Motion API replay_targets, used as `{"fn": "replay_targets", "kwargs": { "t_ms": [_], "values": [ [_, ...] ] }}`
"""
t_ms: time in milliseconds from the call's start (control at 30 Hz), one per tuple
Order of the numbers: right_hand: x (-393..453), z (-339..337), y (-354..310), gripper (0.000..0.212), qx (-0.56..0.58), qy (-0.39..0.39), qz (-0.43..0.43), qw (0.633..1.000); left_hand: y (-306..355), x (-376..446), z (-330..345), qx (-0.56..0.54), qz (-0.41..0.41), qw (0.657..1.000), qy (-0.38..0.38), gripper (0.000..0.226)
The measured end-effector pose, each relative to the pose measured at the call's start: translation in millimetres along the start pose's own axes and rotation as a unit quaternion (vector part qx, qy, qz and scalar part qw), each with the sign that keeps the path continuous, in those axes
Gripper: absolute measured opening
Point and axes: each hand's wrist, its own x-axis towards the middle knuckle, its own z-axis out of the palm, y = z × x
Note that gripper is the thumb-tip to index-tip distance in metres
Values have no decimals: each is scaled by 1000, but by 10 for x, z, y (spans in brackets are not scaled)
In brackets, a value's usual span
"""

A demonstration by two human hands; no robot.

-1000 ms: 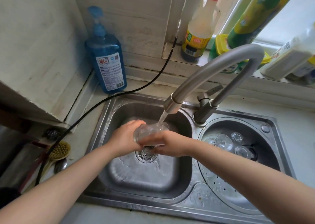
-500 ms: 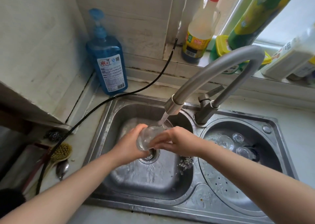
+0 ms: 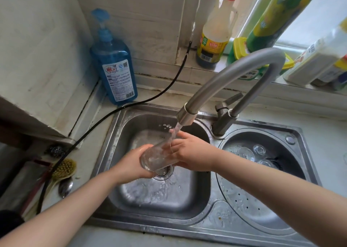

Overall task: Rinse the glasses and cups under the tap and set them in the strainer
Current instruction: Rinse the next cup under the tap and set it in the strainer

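— Now that the glass lies tilted with its mouth up toward the tap, is the water actually getting inside it?

— Yes. A second ago it sat more upright, caught between both palms over the drain. Since then the left hand has slid to the base and grips it there, fingers curled round the bottom, while the right hand has moved to the rim end, its fingers wrapped about the upper wall. The stream falls past the right fingers and into the open mouth.

— So both hands are holding the same glass?

— Both, one at each end, above the drain of the left sink basin.

— What does the turn mean for the job?

— I judge the inside is being rinsed now, likely the last stretch for this piece. Once it is emptied, it should go right, to the strainer in the round basin.

— Anything there already?

— Several clear glasses lie at its far side, so part of the work looks done. The wet glass may be slippery during the carry across the divider.

— And the tap?

— Running.
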Motion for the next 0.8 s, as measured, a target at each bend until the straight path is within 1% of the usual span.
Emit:
{"fn": "replay_targets", "kwargs": {
  "t_ms": [33, 67, 100, 133, 167, 200, 267, 333, 367, 400, 467, 500, 600, 633, 667, 733, 800],
  "values": [
    [26, -15, -43, 23, 74, -2, 31, 997, 6, -3, 4, -4, -1, 1000, 5, 71],
    [55, -65, -109, 24, 189, -8, 87, 978, 18, -12, 21, -14, -2, 1000, 10, 68],
    [83, -98, -169, 24, 310, -25, 156, 938, 27, -17, 46, -27, -3, 1000, 14, 65],
    [117, -137, -229, 24, 388, -30, 213, 896, 42, -29, 75, -42, -2, 999, 21, 63],
    [145, -142, -274, 24, 430, -4, 256, 866, 43, -41, 106, -55, -5, 998, 24, 62],
    [168, -133, -318, 27, 461, 32, 296, 836, 51, -64, 136, -68, -12, 997, 21, 62],
    [191, -69, -405, 36, 484, 129, 370, 782, 74, -121, 181, -87, -27, 996, -12, 68],
    [183, 51, -489, 42, 464, 205, 429, 747, 125, -167, 190, -84, -45, 993, -68, 71],
    [169, 123, -521, 43, 455, 228, 451, 733, 141, -173, 176, -90, -60, 989, -96, 68],
    [157, 172, -551, 43, 450, 245, 463, 723, 160, -176, 159, -107, -76, 984, -120, 64],
    [151, 227, -590, 41, 439, 264, 472, 717, 189, -173, 155, -154, -99, 970, -161, 61],
    [163, 244, -597, 37, 437, 268, 475, 715, 192, -169, 171, -177, -109, 963, -170, 66],
    [220, 266, -580, 18, 436, 270, 489, 706, 214, -160, 256, -256, -152, 941, -159, 79],
    [233, 275, -571, 20, 437, 258, 492, 707, 216, -152, 281, -295, -166, 927, -160, 79],
    [236, 276, -565, 28, 443, 249, 491, 708, 227, -146, 303, -335, -180, 910, -163, 77],
    [202, 259, -563, 43, 451, 242, 491, 705, 255, -133, 331, -383, -197, 887, -169, 65],
    [141, 218, -579, 52, 452, 248, 496, 699, 278, -104, 357, -413, -200, 874, -162, 52]
  ]
}}
